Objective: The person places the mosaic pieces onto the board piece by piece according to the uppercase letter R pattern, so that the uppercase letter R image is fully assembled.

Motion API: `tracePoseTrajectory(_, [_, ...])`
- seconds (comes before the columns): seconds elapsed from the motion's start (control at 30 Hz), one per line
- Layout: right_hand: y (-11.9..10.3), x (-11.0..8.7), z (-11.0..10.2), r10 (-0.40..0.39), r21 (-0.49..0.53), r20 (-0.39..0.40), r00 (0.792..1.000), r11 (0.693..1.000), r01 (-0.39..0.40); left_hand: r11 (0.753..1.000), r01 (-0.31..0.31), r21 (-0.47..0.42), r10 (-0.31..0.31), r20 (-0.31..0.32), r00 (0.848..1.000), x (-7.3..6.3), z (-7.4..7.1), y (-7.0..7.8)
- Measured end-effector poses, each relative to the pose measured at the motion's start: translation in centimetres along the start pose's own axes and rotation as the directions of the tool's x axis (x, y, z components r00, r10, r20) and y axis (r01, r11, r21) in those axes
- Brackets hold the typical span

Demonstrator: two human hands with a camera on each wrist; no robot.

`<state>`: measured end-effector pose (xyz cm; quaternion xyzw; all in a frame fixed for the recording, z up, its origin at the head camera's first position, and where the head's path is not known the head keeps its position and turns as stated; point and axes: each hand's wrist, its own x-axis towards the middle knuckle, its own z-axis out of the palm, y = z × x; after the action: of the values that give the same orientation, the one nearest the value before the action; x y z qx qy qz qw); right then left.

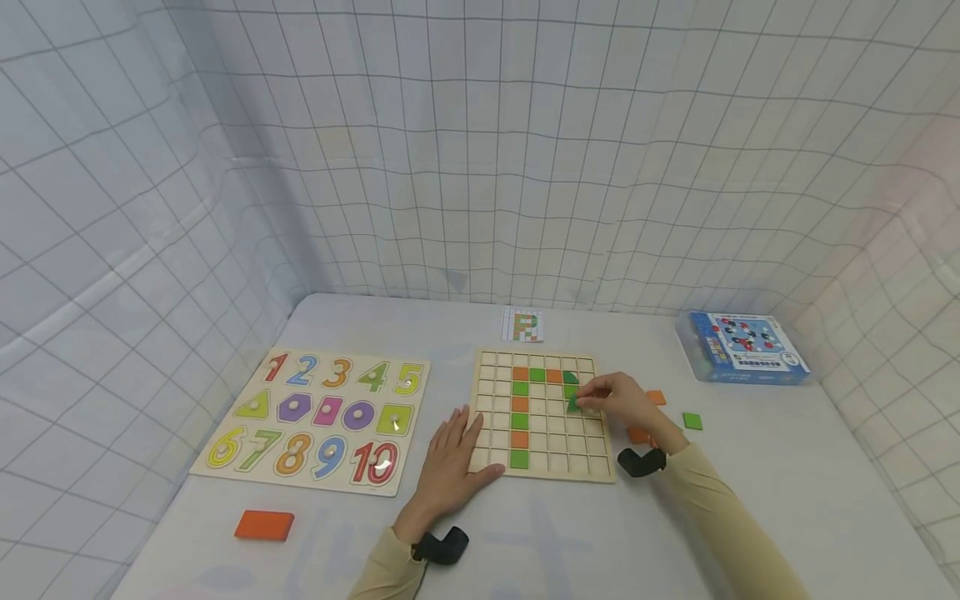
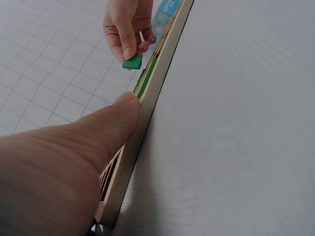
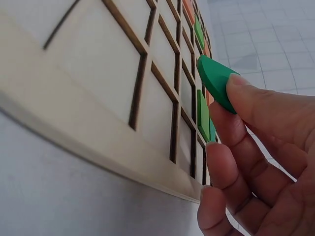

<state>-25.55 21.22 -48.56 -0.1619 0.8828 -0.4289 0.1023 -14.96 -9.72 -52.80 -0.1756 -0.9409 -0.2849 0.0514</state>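
Note:
My right hand (image 1: pixel 618 403) pinches a dark green tile (image 3: pixel 216 81) with one curved edge between thumb and forefinger, just above the wooden grid board (image 1: pixel 551 477). On the board, a column of orange and green square tiles (image 1: pixel 520 422) runs down from a short top row, which ends in a dark green curved tile (image 1: pixel 570 377). Below that curved tile, a green square (image 1: pixel 570 390) sits partly behind my fingertips. My left hand (image 1: pixel 447 467) rests on the board's left edge with fingers spread, its thumb (image 2: pixel 115 115) against the near edge.
A small pattern card (image 1: pixel 522 325) lies behind the board. Loose orange tiles (image 1: pixel 638 436) and a green tile (image 1: pixel 692 421) lie to the right. A number puzzle (image 1: pixel 300 479) occupies the left, with an orange block (image 1: pixel 265 525) before it. A blue box (image 1: pixel 753 346) stands back right.

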Motion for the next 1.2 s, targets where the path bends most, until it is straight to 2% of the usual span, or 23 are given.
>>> tracePoseTrajectory(0.5, [-0.7, 0.6, 0.0, 0.051, -0.072, 0.06, 0.997, 0.996, -0.047, 1.0, 0.0, -0.005, 0.0, 0.006, 1.0, 0.0, -0.1, 0.0])
tracePoseTrajectory(0.63, [-1.0, 0.6, 0.2, 0.081, -0.081, 0.036, 0.996, 0.994, -0.078, 1.0, 0.007, -0.004, -0.007, 0.012, 1.0, 0.0, 0.0, 0.0])
tracePoseTrajectory(0.83, [-1.0, 0.8, 0.6, 0.054, -0.15, -0.022, 0.998, 0.987, -0.056, 1.0, 0.009, 0.005, -0.009, 0.013, 1.0, 0.0, -0.1, 0.0])
tracePoseTrajectory(1.2, [-1.5, 0.6, 1.3, 0.085, -0.221, -0.089, 0.992, 0.97, -0.103, 1.0, -0.007, -0.007, 0.007, -0.001, 1.0, -0.1, -0.1, 0.0])
